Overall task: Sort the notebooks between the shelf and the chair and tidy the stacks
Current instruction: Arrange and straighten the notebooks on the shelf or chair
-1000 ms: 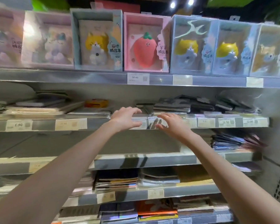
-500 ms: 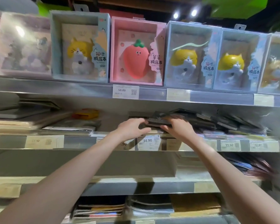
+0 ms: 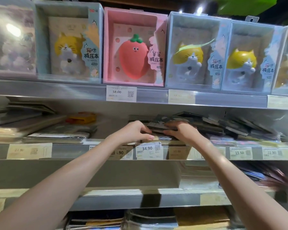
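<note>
Both hands are reaching onto the second shelf (image 3: 70, 151) from the top, meeting at a small stack of dark notebooks (image 3: 163, 128) that is lying at the left end of a messy dark pile (image 3: 231, 126). The left hand (image 3: 136, 131) is curling its fingers against the stack's left edge, thumb stretched out below near the shelf lip. The right hand (image 3: 181, 131) is gripping the stack from the right, fingers lying over the top and thumb tucked under the front edge. Just below them a price tag (image 3: 148, 149) is reading 34.90.
</note>
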Action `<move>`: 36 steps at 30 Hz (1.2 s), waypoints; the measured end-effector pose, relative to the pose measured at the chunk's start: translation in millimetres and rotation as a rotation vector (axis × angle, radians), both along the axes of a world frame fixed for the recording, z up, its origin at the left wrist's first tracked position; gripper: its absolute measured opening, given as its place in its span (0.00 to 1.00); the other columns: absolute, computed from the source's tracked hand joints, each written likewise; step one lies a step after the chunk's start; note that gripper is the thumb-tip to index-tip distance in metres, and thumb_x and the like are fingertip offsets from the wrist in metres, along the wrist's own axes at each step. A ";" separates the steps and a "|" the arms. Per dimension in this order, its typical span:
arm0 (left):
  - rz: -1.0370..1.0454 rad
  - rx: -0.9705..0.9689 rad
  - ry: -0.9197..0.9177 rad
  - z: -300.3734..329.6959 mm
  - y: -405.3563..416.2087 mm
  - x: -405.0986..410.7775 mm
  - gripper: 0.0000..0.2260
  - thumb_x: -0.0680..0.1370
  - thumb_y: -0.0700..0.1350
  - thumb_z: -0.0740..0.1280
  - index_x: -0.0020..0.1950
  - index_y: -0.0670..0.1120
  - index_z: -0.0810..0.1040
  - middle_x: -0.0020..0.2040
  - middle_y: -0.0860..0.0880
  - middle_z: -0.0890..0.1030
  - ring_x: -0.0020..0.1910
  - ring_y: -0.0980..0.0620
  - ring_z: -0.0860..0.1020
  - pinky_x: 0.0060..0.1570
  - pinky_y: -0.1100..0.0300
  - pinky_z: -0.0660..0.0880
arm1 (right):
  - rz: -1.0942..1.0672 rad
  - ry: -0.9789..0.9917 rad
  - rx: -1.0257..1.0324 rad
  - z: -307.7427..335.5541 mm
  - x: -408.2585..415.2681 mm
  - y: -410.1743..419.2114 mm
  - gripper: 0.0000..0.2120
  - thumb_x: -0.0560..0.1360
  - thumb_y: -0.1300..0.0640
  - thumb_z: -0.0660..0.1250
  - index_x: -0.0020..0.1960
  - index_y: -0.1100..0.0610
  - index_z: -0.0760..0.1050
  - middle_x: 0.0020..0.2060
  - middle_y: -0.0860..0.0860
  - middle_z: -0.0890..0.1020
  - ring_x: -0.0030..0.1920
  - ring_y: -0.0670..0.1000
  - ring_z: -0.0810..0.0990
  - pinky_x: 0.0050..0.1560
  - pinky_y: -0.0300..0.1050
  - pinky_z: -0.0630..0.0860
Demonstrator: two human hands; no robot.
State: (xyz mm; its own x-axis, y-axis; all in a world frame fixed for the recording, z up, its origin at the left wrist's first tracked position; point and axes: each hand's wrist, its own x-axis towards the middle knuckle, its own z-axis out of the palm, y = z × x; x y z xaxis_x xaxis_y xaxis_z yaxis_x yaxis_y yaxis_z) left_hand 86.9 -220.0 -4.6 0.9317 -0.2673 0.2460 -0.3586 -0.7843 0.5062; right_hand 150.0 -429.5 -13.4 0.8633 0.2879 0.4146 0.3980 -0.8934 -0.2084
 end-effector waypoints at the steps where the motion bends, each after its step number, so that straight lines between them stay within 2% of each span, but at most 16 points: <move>1: 0.001 0.002 -0.014 -1.2 -0.7 -0.2 0.11 0.75 0.52 0.68 0.50 0.47 0.82 0.41 0.54 0.82 0.39 0.54 0.78 0.39 0.65 0.74 | 0.004 -0.001 -0.005 0.3 0.2 -0.4 0.23 0.73 0.39 0.63 0.66 0.45 0.71 0.64 0.49 0.75 0.61 0.53 0.74 0.60 0.53 0.73; 4: 0.000 0.001 -0.050 -5.4 -0.2 -1.5 0.09 0.76 0.53 0.67 0.37 0.53 0.78 0.33 0.53 0.77 0.32 0.57 0.73 0.31 0.70 0.67 | 0.016 0.001 -0.008 1.1 -0.5 -4.6 0.23 0.73 0.38 0.63 0.66 0.44 0.72 0.64 0.48 0.75 0.62 0.52 0.74 0.60 0.52 0.73; 7: 0.000 0.002 -0.052 -5.8 2.1 -2.4 0.11 0.75 0.55 0.67 0.50 0.49 0.82 0.46 0.50 0.82 0.45 0.50 0.80 0.43 0.63 0.73 | 0.031 0.011 0.032 3.0 -2.4 -12.9 0.24 0.72 0.36 0.63 0.66 0.42 0.71 0.64 0.45 0.75 0.63 0.51 0.74 0.61 0.49 0.71; 9: 0.012 0.029 -0.027 -2.3 2.3 -3.6 0.14 0.75 0.54 0.67 0.57 0.50 0.80 0.50 0.53 0.82 0.52 0.49 0.80 0.46 0.67 0.72 | 0.041 0.013 0.061 4.0 -3.3 -20.0 0.23 0.72 0.37 0.63 0.66 0.41 0.71 0.65 0.45 0.74 0.63 0.51 0.73 0.61 0.49 0.71; 11: 0.050 0.060 0.006 1.1 3.4 0.5 0.13 0.75 0.55 0.67 0.54 0.51 0.80 0.41 0.55 0.81 0.45 0.52 0.80 0.39 0.69 0.70 | 0.053 0.012 0.061 2.5 -3.4 -27.0 0.23 0.73 0.38 0.62 0.66 0.41 0.71 0.65 0.44 0.74 0.64 0.51 0.73 0.62 0.49 0.70; 14: 0.175 0.122 0.060 5.5 5.9 0.4 0.18 0.73 0.60 0.66 0.33 0.47 0.73 0.28 0.53 0.70 0.28 0.57 0.69 0.29 0.65 0.62 | 0.063 0.001 0.048 -0.5 -1.4 -34.0 0.22 0.73 0.38 0.62 0.66 0.41 0.71 0.66 0.43 0.73 0.66 0.50 0.71 0.63 0.49 0.70; 15: 0.187 0.108 0.070 4.3 8.5 6.5 0.16 0.75 0.58 0.65 0.36 0.47 0.76 0.30 0.52 0.73 0.29 0.57 0.71 0.31 0.66 0.64 | 0.064 -0.002 0.051 -0.6 -0.8 -35.1 0.22 0.73 0.38 0.63 0.65 0.41 0.71 0.66 0.42 0.73 0.65 0.50 0.71 0.63 0.49 0.70; 17: 0.182 0.084 0.063 3.5 14.9 13.2 0.09 0.79 0.47 0.63 0.57 0.48 0.79 0.51 0.49 0.81 0.48 0.53 0.78 0.45 0.67 0.70 | 0.070 0.004 0.065 0.9 0.5 -36.8 0.21 0.73 0.38 0.63 0.65 0.40 0.71 0.65 0.42 0.73 0.65 0.49 0.72 0.63 0.49 0.70; 19: 0.187 0.099 0.075 3.5 18.9 13.4 0.15 0.79 0.47 0.62 0.66 0.49 0.74 0.65 0.48 0.75 0.61 0.48 0.75 0.56 0.63 0.68 | 0.087 0.024 0.084 1.6 4.2 -40.5 0.22 0.72 0.38 0.64 0.65 0.40 0.72 0.65 0.42 0.74 0.64 0.49 0.72 0.63 0.49 0.70; 20: 0.179 0.128 0.097 3.8 18.7 12.9 0.18 0.79 0.54 0.61 0.66 0.49 0.75 0.64 0.49 0.76 0.60 0.49 0.75 0.57 0.61 0.68 | 0.094 0.035 0.090 1.2 6.4 -43.4 0.22 0.72 0.38 0.64 0.64 0.40 0.72 0.65 0.43 0.74 0.64 0.49 0.72 0.63 0.50 0.70; 22: 0.166 0.209 0.174 8.8 14.8 4.3 0.27 0.75 0.66 0.56 0.61 0.49 0.77 0.50 0.51 0.79 0.52 0.51 0.76 0.54 0.60 0.68 | 0.101 0.052 0.109 0.3 10.3 -49.4 0.22 0.72 0.39 0.64 0.64 0.41 0.72 0.66 0.44 0.73 0.64 0.49 0.73 0.63 0.50 0.70; 24: 0.152 0.241 0.194 9.8 12.5 2.4 0.24 0.74 0.67 0.56 0.63 0.56 0.75 0.41 0.52 0.76 0.48 0.54 0.75 0.51 0.62 0.67 | 0.103 0.051 0.134 0.9 13.7 -52.1 0.21 0.73 0.42 0.65 0.65 0.43 0.72 0.66 0.45 0.73 0.63 0.50 0.73 0.63 0.49 0.70; 26: 0.121 0.230 0.180 9.7 11.3 3.7 0.21 0.75 0.65 0.58 0.66 0.61 0.71 0.46 0.51 0.78 0.50 0.54 0.75 0.50 0.63 0.66 | 0.105 0.034 0.137 -0.1 15.7 -51.9 0.21 0.73 0.43 0.65 0.65 0.45 0.72 0.66 0.46 0.74 0.63 0.50 0.73 0.62 0.49 0.71; 28: 0.100 0.237 0.175 12.4 10.6 2.6 0.21 0.76 0.63 0.58 0.67 0.59 0.70 0.55 0.50 0.79 0.51 0.55 0.72 0.51 0.64 0.65 | 0.106 0.010 0.125 -1.5 16.7 -51.1 0.21 0.73 0.44 0.65 0.65 0.45 0.72 0.65 0.47 0.74 0.62 0.51 0.74 0.62 0.49 0.71; 33: 0.135 0.323 0.208 21.5 3.7 -4.2 0.24 0.77 0.61 0.57 0.69 0.50 0.69 0.66 0.46 0.74 0.64 0.49 0.71 0.52 0.63 0.62 | 0.085 0.020 0.111 -2.2 16.0 -51.0 0.21 0.74 0.43 0.65 0.66 0.45 0.72 0.65 0.48 0.74 0.63 0.52 0.73 0.62 0.49 0.71; 36: 0.110 0.358 0.193 21.2 5.6 -3.4 0.25 0.77 0.62 0.56 0.70 0.53 0.68 0.67 0.48 0.73 0.64 0.50 0.71 0.54 0.62 0.64 | 0.079 0.020 0.123 -2.5 13.7 -50.1 0.22 0.74 0.42 0.65 0.66 0.45 0.72 0.66 0.48 0.74 0.63 0.52 0.73 0.62 0.50 0.71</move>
